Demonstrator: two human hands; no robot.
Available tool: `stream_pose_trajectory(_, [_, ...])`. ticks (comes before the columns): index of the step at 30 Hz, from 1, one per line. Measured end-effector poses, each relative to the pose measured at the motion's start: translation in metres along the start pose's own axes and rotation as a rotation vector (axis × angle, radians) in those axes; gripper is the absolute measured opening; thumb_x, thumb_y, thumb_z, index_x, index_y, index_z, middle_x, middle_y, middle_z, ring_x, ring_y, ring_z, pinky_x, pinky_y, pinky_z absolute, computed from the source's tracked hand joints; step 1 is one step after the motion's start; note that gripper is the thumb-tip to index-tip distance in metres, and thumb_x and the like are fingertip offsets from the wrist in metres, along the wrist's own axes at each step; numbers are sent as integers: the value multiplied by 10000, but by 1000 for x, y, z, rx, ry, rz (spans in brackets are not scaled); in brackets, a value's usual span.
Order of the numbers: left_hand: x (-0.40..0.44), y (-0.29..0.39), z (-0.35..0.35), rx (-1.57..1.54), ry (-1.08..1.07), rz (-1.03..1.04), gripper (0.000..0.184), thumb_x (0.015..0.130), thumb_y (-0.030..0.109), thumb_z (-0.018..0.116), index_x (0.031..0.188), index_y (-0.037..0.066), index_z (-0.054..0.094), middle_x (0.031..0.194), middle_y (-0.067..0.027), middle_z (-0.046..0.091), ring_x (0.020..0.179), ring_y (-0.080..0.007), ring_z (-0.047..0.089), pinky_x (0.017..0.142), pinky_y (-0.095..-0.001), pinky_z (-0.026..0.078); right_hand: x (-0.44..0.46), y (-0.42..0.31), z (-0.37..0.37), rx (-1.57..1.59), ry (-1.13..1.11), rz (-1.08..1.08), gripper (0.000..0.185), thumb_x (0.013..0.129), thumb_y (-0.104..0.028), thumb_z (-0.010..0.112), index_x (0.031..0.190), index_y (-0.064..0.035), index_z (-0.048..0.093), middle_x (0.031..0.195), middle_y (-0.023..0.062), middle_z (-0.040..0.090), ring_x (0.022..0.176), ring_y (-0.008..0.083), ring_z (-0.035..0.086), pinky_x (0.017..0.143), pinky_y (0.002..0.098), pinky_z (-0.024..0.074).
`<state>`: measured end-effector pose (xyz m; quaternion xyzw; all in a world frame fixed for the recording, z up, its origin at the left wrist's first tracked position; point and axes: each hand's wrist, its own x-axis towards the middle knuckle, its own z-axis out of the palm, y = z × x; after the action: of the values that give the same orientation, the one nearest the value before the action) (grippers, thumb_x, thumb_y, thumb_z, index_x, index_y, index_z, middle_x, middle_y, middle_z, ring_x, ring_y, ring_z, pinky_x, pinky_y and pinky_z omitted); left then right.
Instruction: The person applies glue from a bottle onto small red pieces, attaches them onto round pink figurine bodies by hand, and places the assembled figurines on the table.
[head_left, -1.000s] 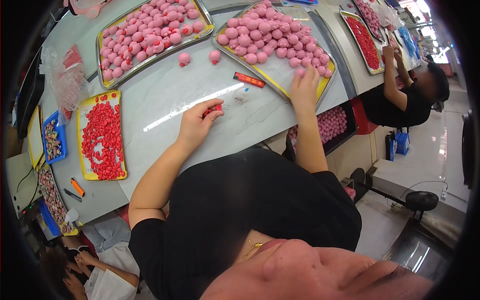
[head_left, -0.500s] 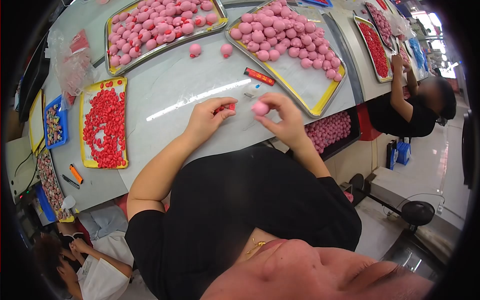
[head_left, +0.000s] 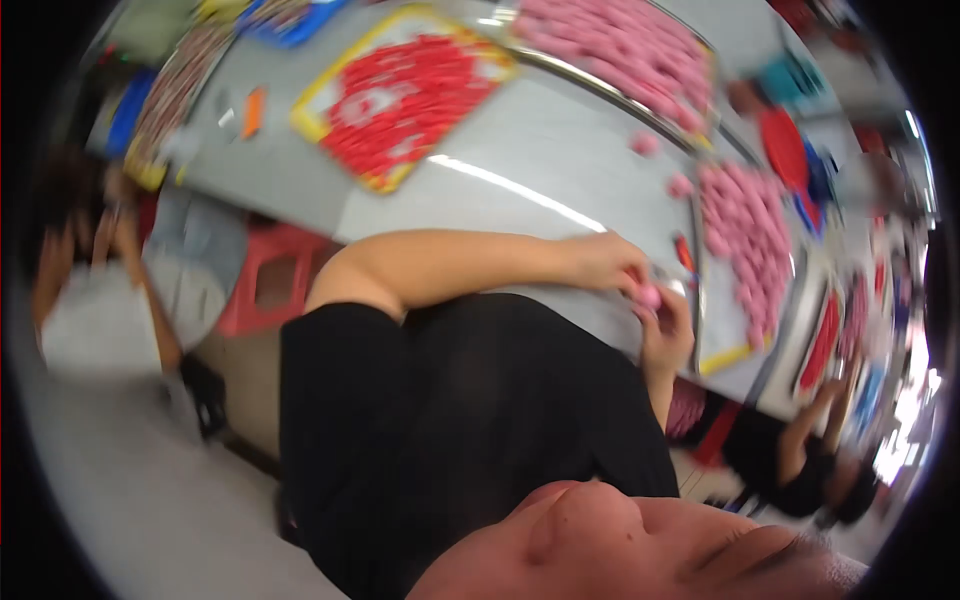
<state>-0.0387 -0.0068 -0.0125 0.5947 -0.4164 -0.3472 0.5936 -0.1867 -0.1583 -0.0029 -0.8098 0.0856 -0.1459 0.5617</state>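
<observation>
Pink ball [head_left: 650, 297], smooth, rounded: right of frame centre, pinched in the right hand [head_left: 672, 335]. Left hand [head_left: 608, 262]: fingers narrowed on a small red piece [head_left: 632, 271] beside it, blurred on my feed. Yellow-edged tray [head_left: 310, 122], upper middle: glossy red pieces [head_left: 400, 100] heaped. Metal-rimmed tray [head_left: 735, 357], right: clustered pink balls [head_left: 745, 235].

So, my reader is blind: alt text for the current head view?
A left hand and a right hand meet around a pink ball at a grey table. Nearby lie a tray of red pieces and two trays of pink balls. The view is blurred.
</observation>
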Motion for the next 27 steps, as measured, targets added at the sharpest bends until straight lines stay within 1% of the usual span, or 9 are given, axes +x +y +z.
stream_pose_trajectory(2, [-5,-1,-2,-98,-39,68,191,729,166,731,838,26,660,743,-88,673,652,-154,638,592,-294,496,-4,-4,-2,77,-65,16,339,795,69,628,1120,35,537,1083,105,553,978,187,571,856,299,473])
stream_pose_trajectory(7, [-7,10,-6,-141,-104,-42,261,679,187,777,828,50,613,648,-46,610,568,-134,571,484,-263,419,-3,6,-4,195,-135,3,382,819,-130,705,1108,48,529,987,107,590,887,184,595,794,278,490])
stream_pose_trajectory(10, [-9,16,-4,-232,-64,18,267,692,195,774,794,52,573,612,-31,568,514,-115,514,414,-254,363,3,21,-9,487,-183,56,450,811,-224,725,1111,43,522,945,96,584,811,167,577,727,248,475])
stream_pose_trajectory(12, [-6,13,-3,-263,-29,56,271,696,198,772,789,49,566,610,-29,559,505,-111,507,412,-255,359,8,14,-5,484,-47,84,481,800,-253,735,1115,37,514,923,85,568,765,155,552,682,232,451])
stream_pose_trajectory(17, [-5,15,-5,-356,-19,174,338,718,235,791,772,16,540,606,-37,536,510,-111,510,395,-239,353,19,-13,4,303,-88,-19,422,867,-270,654,1132,24,510,884,61,537,714,129,484,657,227,401])
stream_pose_trajectory(20, [-6,14,-5,-398,-74,199,259,737,185,750,785,33,546,607,-26,541,497,-104,498,400,-245,342,18,-19,5,302,-139,-51,405,869,-251,652,1138,18,510,881,58,535,725,132,492,659,226,403])
stream_pose_trajectory(21, [-7,14,-5,-394,-64,202,257,739,183,748,781,32,544,615,-30,548,502,-105,503,400,-246,344,19,-19,4,322,-146,-47,321,880,-208,636,1091,12,534,1001,111,596,773,148,556,633,235,433])
stream_pose_trajectory(24, [-5,15,-7,-320,-69,208,243,749,178,737,785,38,542,635,-35,571,523,-109,519,409,-251,362,17,-21,9,302,-56,-23,345,889,-191,625,1140,15,509,903,67,547,734,138,508,669,232,415])
stream_pose_trajectory(27, [-7,17,-6,-259,18,268,305,737,250,762,762,36,546,622,-40,580,539,-119,543,442,-261,384,17,-13,7,308,-51,-67,329,905,-182,601,1147,19,505,934,82,557,744,145,518,676,243,432])
